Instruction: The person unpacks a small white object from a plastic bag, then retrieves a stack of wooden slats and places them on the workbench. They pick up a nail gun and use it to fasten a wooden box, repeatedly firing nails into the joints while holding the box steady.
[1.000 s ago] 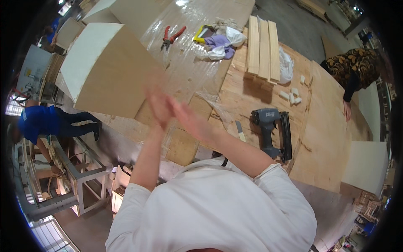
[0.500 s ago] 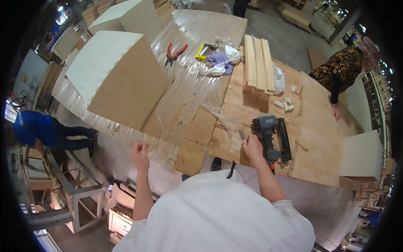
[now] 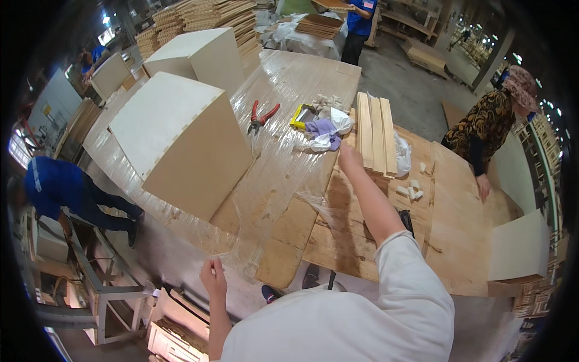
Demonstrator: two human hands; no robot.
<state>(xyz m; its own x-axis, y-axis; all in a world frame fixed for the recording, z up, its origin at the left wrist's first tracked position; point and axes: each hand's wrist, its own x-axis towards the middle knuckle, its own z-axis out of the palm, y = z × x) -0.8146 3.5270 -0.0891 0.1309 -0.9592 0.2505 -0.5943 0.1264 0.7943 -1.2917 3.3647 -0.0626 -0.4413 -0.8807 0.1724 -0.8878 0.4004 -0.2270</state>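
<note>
My right hand [image 3: 350, 159] reaches across the table to the near side of a purple cloth [image 3: 322, 128] and white crumpled rags [image 3: 339, 123], just left of the long wood strips [image 3: 378, 136]. Its fingers are closed; whatever they hold is hidden. My left hand [image 3: 213, 276] hovers by the table's near edge, fingers curled in, with nothing visible in them. A nail gun lies behind my right forearm, only its black magazine [image 3: 406, 221] showing. Red-handled pliers [image 3: 261, 117] and a yellow-framed tool [image 3: 301, 116] lie farther left on the film-covered table [image 3: 283, 78].
A large pale box-shaped cabinet [image 3: 199, 157] stands at left, another box [image 3: 211, 54] behind it. Small white pieces [image 3: 412, 192] lie right of the strips. Co-workers are at left [image 3: 57, 187], right [image 3: 482, 123] and far back [image 3: 359, 27]. A white panel box [image 3: 520, 247] stands at right.
My right hand has gone forward from beside the nail gun to the rags; the metal blade seen in it before is out of sight. The view has tilted up, and my left hand stays near the edge.
</note>
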